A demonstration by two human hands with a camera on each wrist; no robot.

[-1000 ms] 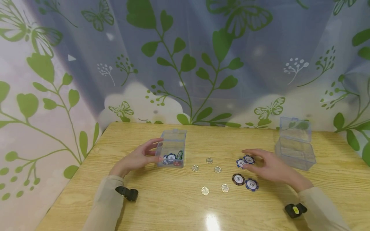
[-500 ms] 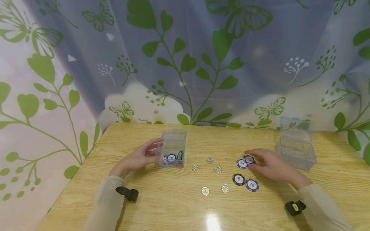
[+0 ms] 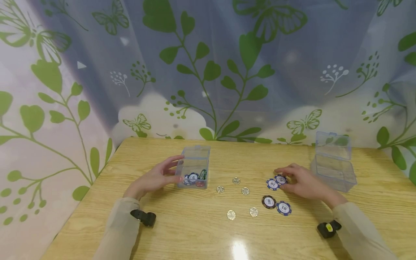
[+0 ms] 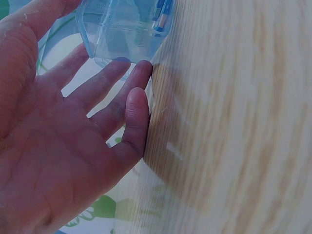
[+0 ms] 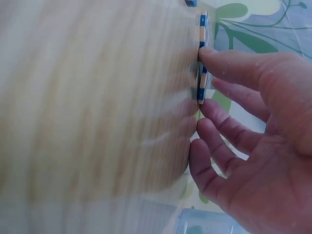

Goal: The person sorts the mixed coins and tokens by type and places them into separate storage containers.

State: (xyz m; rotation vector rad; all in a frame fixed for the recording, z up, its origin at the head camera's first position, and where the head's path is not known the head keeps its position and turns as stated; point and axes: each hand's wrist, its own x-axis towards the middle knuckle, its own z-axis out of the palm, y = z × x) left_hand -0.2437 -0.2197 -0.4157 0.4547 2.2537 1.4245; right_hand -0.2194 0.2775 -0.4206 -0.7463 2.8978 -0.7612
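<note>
On the left, a clear plastic box (image 3: pixel 194 164) with its lid raised holds several poker chips (image 3: pixel 193 177), blue, green and red. My left hand (image 3: pixel 159 177) grips it from the left, thumb at the near corner and fingers along the side; the left wrist view shows fingertips (image 4: pixel 141 68) at its wall. My right hand (image 3: pixel 303 183) pinches the edge of a blue-and-white poker chip (image 3: pixel 281 179) marked 10. Another blue chip (image 3: pixel 272 184) overlaps it. The right wrist view shows the thumb on the chip's edge (image 5: pixel 203 36), edge-on over the wood.
Nearer me lie a dark poker chip (image 3: pixel 268 202) marked 100 and a blue one (image 3: pixel 284 208) marked 10. Several gold coins (image 3: pixel 245 191) are spread mid-table. A second clear box (image 3: pixel 336 180), lid raised, stands beyond my right hand. A patterned curtain (image 3: pixel 221 119) hangs behind.
My right thumb and fingers have shifted slightly right on the chips, toward the farther blue one. The left hand and its box have stayed in place.
</note>
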